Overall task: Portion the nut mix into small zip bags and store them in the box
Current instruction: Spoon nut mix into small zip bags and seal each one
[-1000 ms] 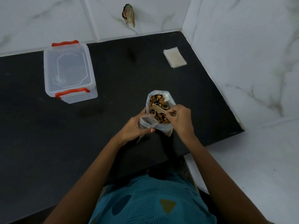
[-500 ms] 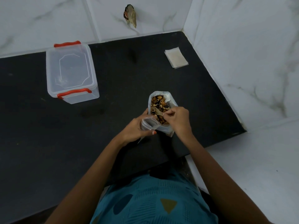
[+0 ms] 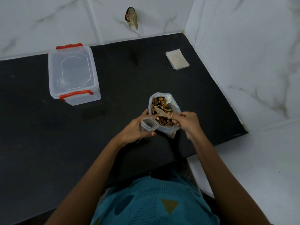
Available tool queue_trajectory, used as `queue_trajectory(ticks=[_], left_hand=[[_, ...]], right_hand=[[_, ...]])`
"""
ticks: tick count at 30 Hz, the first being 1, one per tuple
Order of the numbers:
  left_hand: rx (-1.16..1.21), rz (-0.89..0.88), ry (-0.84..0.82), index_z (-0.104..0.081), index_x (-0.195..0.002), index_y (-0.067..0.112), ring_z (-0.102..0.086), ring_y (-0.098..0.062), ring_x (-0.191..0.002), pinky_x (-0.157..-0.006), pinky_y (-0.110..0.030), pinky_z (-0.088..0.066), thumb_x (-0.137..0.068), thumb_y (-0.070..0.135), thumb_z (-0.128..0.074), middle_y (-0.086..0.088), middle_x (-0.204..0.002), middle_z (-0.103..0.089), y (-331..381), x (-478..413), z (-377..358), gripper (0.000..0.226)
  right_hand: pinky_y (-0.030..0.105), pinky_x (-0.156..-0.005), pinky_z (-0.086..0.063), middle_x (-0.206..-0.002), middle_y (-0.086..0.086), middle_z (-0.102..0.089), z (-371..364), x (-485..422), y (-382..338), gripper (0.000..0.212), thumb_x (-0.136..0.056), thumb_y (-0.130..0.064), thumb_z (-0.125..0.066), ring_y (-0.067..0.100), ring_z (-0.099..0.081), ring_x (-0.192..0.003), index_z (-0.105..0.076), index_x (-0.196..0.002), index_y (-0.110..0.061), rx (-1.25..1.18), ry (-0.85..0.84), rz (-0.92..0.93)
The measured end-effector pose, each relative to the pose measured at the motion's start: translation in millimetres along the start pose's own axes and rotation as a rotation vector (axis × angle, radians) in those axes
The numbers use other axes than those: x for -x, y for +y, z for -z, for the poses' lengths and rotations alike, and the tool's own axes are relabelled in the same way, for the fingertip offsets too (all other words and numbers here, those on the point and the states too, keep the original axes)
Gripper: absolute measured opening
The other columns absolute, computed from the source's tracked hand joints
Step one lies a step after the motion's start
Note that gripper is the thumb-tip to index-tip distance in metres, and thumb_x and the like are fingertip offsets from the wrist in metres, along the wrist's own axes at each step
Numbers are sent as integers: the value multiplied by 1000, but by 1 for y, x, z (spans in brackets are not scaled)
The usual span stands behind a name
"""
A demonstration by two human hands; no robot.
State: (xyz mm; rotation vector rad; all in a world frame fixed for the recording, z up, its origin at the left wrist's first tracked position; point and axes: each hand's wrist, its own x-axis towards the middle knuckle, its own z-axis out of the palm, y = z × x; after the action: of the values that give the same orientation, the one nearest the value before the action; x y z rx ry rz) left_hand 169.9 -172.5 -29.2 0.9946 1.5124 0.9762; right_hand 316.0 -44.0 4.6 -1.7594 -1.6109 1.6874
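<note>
At centre of the black surface (image 3: 113,159) stands the open nut mix bag (image 3: 170,132). Left hand (image 3: 136,129): fingers grasping a small zip bag (image 3: 148,125), mouth open, touching the nut mix bag at its 8 o'clock. Right hand (image 3: 188,122): fingers pinching a wooden spoon (image 3: 160,113) over the nuts. Lidded clear box (image 3: 73,73) well apart at 10 o'clock; spare zip bags (image 3: 177,59) at 1 o'clock.

Teal knit garment (image 3: 154,203) (dark oval patches, one olive triangle); bare forearms (image 3: 90,172); orange-painted nails on the fingers (image 3: 153,134).
</note>
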Motion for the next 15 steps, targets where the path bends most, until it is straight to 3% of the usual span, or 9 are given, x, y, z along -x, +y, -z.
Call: queue_trajectory(ticks=[4,7,9,15], left_hand=[[-18,16,49,-48,-118,37,-5,-8,-143,-106,-23,-21,-78,9,-69,6,-156,-6,4,7,7,53],[-26,19,146,-48,-121,33,-25,-9,-137,-108,-28,-28,-78,9,-69,7,-151,-24,6,8,14,53],[-52,21,211,-46,-125,29,-41,-8,-124,-107,-35,-37,-78,9,-69,7,-136,-43,7,6,16,55],[-170,-28,375,-45,-130,21,-43,-7,-116,-96,-25,-38,-75,11,-73,2,-130,-48,8,-4,12,62]], right_hand=[[10,-47,-41,-60,1,-56,6,5,1,11,-82,-8,-66,4,-48,-53,-63,-72,-7,-51,-27,-6],[14,-53,-42,-63,3,-56,9,5,1,10,-82,-8,-66,6,-48,-56,-63,-74,-4,-101,-45,-24],[14,-53,-41,-64,3,-56,11,6,1,9,-83,-8,-66,6,-47,-57,-63,-74,-5,-120,-50,-35],[17,-56,-41,-63,3,-54,23,19,-12,12,-84,-5,-63,6,-46,-58,-63,-72,-5,-165,-51,-32]])
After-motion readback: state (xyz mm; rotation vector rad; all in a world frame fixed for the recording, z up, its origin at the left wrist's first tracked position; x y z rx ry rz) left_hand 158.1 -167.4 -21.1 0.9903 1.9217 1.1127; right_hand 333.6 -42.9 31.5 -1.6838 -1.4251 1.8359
